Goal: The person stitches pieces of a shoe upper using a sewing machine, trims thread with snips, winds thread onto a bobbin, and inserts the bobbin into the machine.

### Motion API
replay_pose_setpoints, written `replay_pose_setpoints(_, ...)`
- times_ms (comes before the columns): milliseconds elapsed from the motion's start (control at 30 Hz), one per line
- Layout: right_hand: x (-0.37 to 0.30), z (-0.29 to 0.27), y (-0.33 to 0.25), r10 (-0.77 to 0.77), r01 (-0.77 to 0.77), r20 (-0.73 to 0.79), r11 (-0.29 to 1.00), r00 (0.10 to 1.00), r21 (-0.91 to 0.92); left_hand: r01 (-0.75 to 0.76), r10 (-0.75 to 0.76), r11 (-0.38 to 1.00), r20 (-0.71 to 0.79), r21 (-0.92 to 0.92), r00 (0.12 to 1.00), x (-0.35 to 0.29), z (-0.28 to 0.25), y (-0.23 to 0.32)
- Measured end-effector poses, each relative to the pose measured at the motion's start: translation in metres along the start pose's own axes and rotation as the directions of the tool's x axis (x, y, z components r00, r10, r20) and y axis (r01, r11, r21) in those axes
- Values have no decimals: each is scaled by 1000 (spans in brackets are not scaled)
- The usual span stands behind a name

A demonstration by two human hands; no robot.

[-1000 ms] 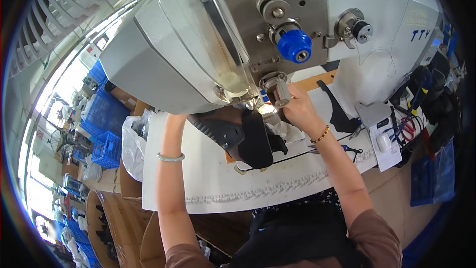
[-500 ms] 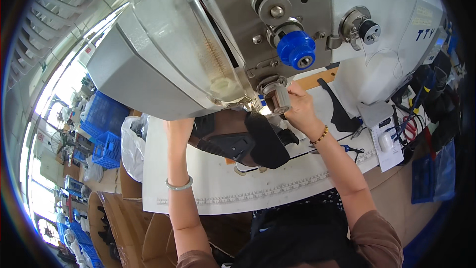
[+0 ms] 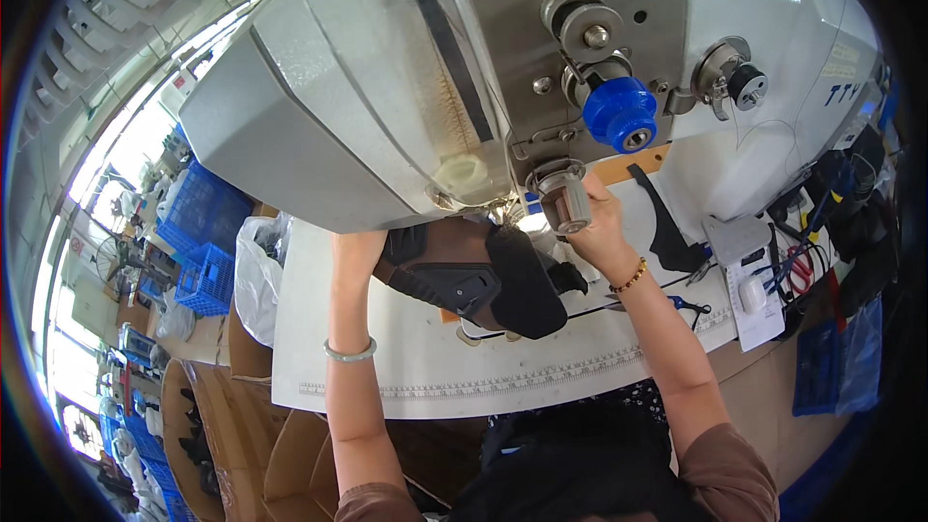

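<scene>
Under the sewing machine's head (image 3: 319, 126) lies a brown-and-black piece (image 3: 464, 280) with moulded black panels; it looks like a shoe upper. My left hand (image 3: 360, 253) is at the piece's left edge, its fingers hidden behind the machine head. My right hand (image 3: 604, 237) is beyond the piece's right side, near the needle area. Its fingers are bent inward, and a ribbed metal cylinder (image 3: 565, 203) on the machine partly covers them. What they grip cannot be made out. The needle and the seam are hidden.
A white table (image 3: 387, 367) with a ruler strip along its front edge bears the machine. Right of my right hand are a black cut piece (image 3: 667, 227), small blue-handled snips (image 3: 688, 307) and red-handled scissors (image 3: 800, 271). Cardboard boxes (image 3: 232, 425) stand at the lower left.
The view has shifted slightly, so the machine sits farther right and lower in it. Both hands stay close to the brown-and-black piece, which has turned slightly at most.
</scene>
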State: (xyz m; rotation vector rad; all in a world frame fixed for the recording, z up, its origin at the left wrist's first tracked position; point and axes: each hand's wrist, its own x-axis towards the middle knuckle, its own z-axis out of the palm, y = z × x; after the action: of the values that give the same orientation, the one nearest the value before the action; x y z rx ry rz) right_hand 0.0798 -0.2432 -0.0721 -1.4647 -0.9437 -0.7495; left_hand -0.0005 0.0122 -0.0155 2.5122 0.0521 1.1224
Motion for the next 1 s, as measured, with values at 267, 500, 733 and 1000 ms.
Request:
replay_pose_setpoints(267, 2, -3, -2, -21, 20, -5, 998, 1000, -56, 17, -18, 1000, -23, -25, 1000, -2, -2, 9)
replay_pose_setpoints(500, 1, -5, 1, -76, 81, 57, 993, 995, -90, -4, 4, 999, 9, -44, 1000, 0, 9, -15)
replay_pose_setpoints(733, 9, -15, -13, -103, 137, 166, 969, 981, -207, -126, 125, 992, 69, 18, 990, 7, 17, -47)
replay_pose_setpoints(1000, 11, -18, -17, -26, 45, 197, 994, 980, -95, -79, 79, 997, -16, 17, 997, -3, 10, -20)
